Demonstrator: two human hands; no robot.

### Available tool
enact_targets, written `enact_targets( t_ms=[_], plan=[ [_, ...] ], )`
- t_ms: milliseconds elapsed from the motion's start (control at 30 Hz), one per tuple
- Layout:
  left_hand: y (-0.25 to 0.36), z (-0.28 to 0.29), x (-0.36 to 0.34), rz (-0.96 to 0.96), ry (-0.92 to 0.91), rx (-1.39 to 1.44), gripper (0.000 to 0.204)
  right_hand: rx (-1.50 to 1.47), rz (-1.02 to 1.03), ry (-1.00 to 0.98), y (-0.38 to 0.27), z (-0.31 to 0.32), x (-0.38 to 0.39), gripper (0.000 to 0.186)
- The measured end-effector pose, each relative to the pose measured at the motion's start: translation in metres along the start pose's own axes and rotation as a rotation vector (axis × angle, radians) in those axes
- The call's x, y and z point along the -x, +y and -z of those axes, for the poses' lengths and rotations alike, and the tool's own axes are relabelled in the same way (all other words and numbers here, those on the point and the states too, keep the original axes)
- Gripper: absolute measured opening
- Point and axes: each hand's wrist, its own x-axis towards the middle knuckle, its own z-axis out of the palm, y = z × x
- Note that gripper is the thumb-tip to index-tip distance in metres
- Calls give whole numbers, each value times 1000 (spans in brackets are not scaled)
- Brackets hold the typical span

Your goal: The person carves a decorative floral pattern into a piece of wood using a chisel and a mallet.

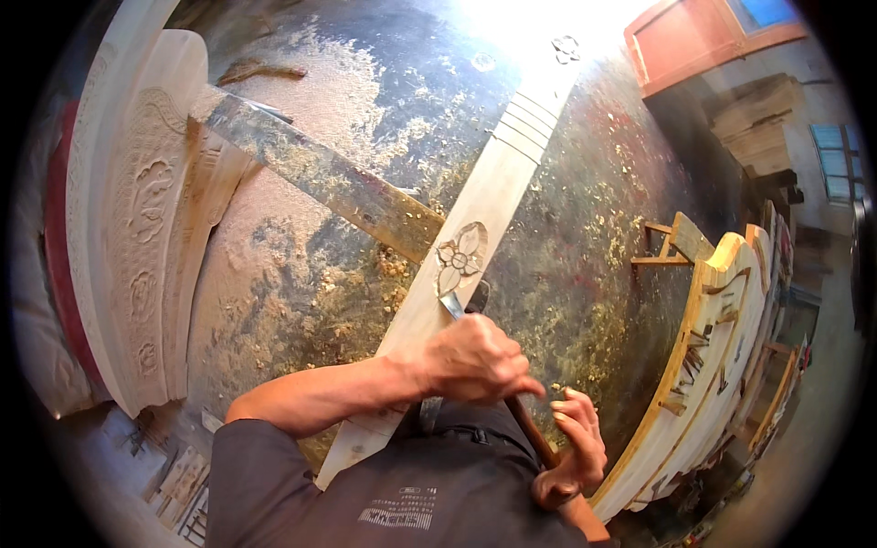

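Observation:
My left hand [475,361] is closed in a fist round a long chisel [451,306]. The bright blade comes out ahead of the fist. Its edge meets the pale wooden plank [475,205] at the near side of a carved flower [459,258]. Behind the fist, a brown wooden handle [533,431] slants down to the right. My right hand [581,447] is at its rear end, fingers loosely bent, raised and apart, not wrapped round it. A dark rounded thing [479,296] shows beside the plank; I cannot make out its kind.
A dark board [329,178] runs crosswise to the plank. At left stands a large carved wooden panel [146,219]. Sawdust [297,100] and chips lie over the floor. Several tools rest on curved wooden pieces [717,347] at right. A second carved flower [565,49] marks the plank's far end.

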Motion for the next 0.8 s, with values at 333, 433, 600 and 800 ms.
enact_targets(
  t_ms=[333, 433, 600, 800],
  plan=[
    [-2, -3, -2, -98, 67, -113, 52, 204, -49, -243, -11, 8, -9, 53],
    [6, -4, 2, -174, 76, -184, 55, 293, 41, -342, -2, 17, 9, 53],
    [5, -6, 2, -98, 10, -108, 58, 149, -154, -376, -16, 8, 2, 52],
    [4, -4, 1, -57, 8, -58, 60, 170, -150, -406, -14, 4, 0, 59]
  ],
)
